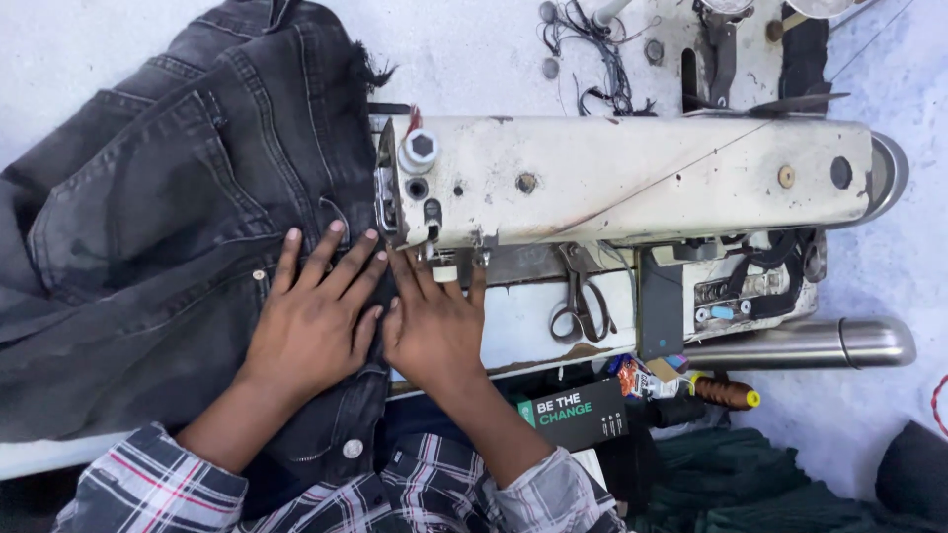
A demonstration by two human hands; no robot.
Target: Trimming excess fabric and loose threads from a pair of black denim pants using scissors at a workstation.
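Observation:
Dark grey denim jeans (158, 227) lie spread over the left of the work table, waistband toward me. My left hand (316, 316) presses flat on the denim, fingers spread, just left of the needle area. Beside it, touching, my right hand (434, 321) lies flat, its fingertips under the head of the worn white sewing machine (632, 178) near the presser foot (444, 262). Neither hand grips anything; both hold the fabric down against the machine bed.
Metal scissors (581, 296) rest on the machine bed right of my hands. A steel flask (810, 343) lies at the right. A dark box (578, 415), a brown thread spool (726, 393) and green cloth (741, 484) sit near the front edge. Thread tangles (592, 49) lie behind.

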